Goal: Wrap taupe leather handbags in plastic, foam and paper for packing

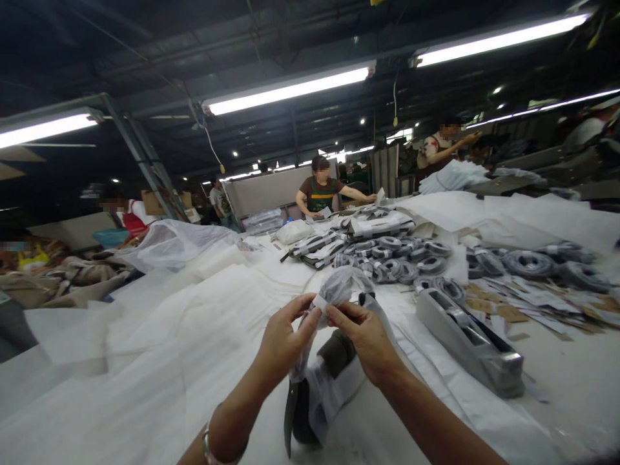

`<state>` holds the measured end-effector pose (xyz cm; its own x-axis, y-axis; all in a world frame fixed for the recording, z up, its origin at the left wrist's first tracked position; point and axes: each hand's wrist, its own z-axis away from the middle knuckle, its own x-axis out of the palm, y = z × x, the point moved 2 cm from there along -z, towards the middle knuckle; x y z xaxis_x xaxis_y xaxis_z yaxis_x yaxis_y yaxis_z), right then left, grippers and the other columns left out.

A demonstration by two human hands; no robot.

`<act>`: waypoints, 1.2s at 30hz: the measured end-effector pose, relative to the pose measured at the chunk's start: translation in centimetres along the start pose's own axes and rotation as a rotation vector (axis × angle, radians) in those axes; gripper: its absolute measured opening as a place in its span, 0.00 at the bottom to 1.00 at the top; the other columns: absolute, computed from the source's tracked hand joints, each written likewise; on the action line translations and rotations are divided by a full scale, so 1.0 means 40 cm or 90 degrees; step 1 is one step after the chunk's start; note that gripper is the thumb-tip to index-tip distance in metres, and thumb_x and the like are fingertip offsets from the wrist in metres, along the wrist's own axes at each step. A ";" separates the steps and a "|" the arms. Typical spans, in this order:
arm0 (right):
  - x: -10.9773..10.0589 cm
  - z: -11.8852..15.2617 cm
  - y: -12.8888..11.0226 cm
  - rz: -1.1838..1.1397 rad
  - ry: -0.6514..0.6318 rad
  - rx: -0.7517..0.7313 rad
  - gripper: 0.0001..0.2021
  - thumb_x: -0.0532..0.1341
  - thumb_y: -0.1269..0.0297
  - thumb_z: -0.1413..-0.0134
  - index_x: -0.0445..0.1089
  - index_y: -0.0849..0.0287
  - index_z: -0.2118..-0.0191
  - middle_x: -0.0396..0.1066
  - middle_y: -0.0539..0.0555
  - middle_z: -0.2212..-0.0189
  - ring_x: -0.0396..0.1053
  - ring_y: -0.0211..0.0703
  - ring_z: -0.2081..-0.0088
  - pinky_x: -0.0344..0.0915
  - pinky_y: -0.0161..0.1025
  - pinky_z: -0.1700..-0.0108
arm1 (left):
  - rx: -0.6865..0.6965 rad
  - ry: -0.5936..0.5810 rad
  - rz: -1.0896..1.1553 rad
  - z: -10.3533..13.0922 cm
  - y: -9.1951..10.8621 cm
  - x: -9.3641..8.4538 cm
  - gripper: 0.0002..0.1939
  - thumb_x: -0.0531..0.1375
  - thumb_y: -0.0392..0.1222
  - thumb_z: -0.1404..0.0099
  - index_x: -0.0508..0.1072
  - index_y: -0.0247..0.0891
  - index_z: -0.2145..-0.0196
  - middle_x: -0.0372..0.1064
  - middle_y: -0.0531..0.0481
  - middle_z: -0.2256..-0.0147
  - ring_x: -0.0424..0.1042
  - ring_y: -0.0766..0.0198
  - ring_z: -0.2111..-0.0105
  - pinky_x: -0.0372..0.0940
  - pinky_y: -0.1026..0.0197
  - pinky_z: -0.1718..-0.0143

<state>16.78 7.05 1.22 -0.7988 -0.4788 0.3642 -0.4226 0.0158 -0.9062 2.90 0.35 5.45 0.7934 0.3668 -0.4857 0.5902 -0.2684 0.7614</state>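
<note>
My left hand (289, 332) and my right hand (364, 336) meet at the middle of the view, both closed in a pinch. Between their fingertips is a coiled bundle (341, 284) in clear plastic, with a small white label (320, 302) on it. The left thumb and fingers grip the label side, and the right thumb and fingers press at its other edge. Below the hands lies a dark strap (336, 352) partly wrapped in translucent white material, its dark ends pointing down toward me.
A grey tape dispenser (467, 342) stands right of my right hand. Beyond are many grey coils (387, 261) and wrapped straps (320, 245). White sheets (145, 336) spread leftward; cardboard tags (513, 310) lie right. A person (322, 187) works across the table.
</note>
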 end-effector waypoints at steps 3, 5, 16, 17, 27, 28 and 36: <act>0.003 -0.002 -0.011 -0.010 -0.044 -0.006 0.14 0.70 0.52 0.51 0.81 0.57 0.63 0.78 0.52 0.68 0.71 0.43 0.62 0.65 0.38 0.56 | -0.099 -0.122 0.170 -0.019 0.006 -0.021 0.15 0.62 0.49 0.34 0.74 0.36 0.54 0.76 0.45 0.58 0.75 0.56 0.58 0.68 0.60 0.57; 0.002 -0.007 -0.013 0.023 -0.052 -0.019 0.15 0.69 0.52 0.49 0.81 0.58 0.63 0.77 0.52 0.69 0.71 0.43 0.63 0.65 0.37 0.57 | -0.130 -0.145 0.229 -0.021 0.011 -0.022 0.15 0.64 0.48 0.36 0.72 0.35 0.57 0.75 0.47 0.62 0.74 0.59 0.61 0.66 0.63 0.61; -0.194 0.008 -0.062 0.573 0.045 -0.279 0.14 0.60 0.53 0.40 0.79 0.52 0.57 0.79 0.54 0.60 0.75 0.50 0.57 0.68 0.43 0.51 | -0.139 -0.035 0.292 -0.006 -0.008 0.024 0.18 0.67 0.48 0.41 0.70 0.35 0.57 0.73 0.46 0.61 0.71 0.60 0.61 0.64 0.63 0.60; -0.268 0.012 -0.069 0.640 0.103 -0.313 0.14 0.60 0.52 0.40 0.78 0.52 0.56 0.78 0.55 0.56 0.74 0.51 0.53 0.67 0.46 0.47 | -0.147 -0.025 0.288 -0.004 -0.009 0.022 0.19 0.67 0.48 0.41 0.70 0.36 0.57 0.73 0.47 0.61 0.71 0.60 0.61 0.64 0.63 0.60; -0.802 0.122 -0.100 0.821 0.399 0.082 0.19 0.59 0.48 0.47 0.78 0.56 0.76 0.73 0.62 0.46 0.58 0.62 0.36 0.47 0.53 0.34 | -0.190 -0.025 0.268 -0.015 -0.056 0.016 0.27 0.68 0.52 0.43 0.69 0.39 0.50 0.73 0.45 0.54 0.74 0.53 0.56 0.68 0.62 0.60; -0.803 0.122 -0.092 0.802 0.385 0.110 0.20 0.59 0.47 0.47 0.78 0.55 0.76 0.74 0.61 0.47 0.60 0.62 0.38 0.50 0.53 0.35 | -0.192 -0.027 0.268 -0.016 -0.060 0.017 0.27 0.68 0.53 0.43 0.69 0.39 0.50 0.73 0.45 0.54 0.74 0.53 0.55 0.68 0.62 0.60; -0.779 0.097 -0.045 0.582 0.332 0.203 0.22 0.65 0.42 0.56 0.82 0.58 0.71 0.77 0.60 0.51 0.72 0.59 0.49 0.64 0.49 0.46 | -0.217 -0.003 0.251 -0.022 -0.056 0.016 0.30 0.70 0.55 0.47 0.71 0.39 0.51 0.76 0.46 0.58 0.75 0.54 0.59 0.70 0.64 0.64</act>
<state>44.11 18.55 -9.32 -0.8689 0.0291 -0.4941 0.4901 -0.0879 -0.8672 1.92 1.97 3.80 0.9469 0.2919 -0.1347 0.1643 -0.0795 0.9832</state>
